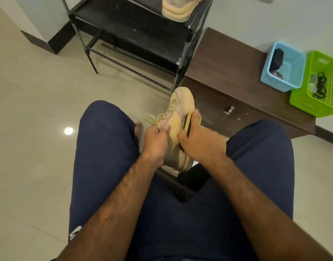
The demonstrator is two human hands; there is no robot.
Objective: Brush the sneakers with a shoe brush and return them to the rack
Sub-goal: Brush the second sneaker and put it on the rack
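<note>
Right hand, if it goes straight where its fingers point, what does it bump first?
Probably the front of the brown cabinet, just ahead. The right hand holds the brush along the side of the sneaker, so it should slide past the toe, though depth is unclear.

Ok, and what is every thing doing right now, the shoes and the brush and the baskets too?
Held sneaker: off the floor, toe pointing away, gripped by the left hand.
Shoe brush: pressed on that sneaker's side, gripped by the right hand.
Other sneaker: resting on the shoe rack.
Blue basket: upright on the cabinet, dark things inside.
Green basket: upright beside it, something black and stringy inside.
</note>
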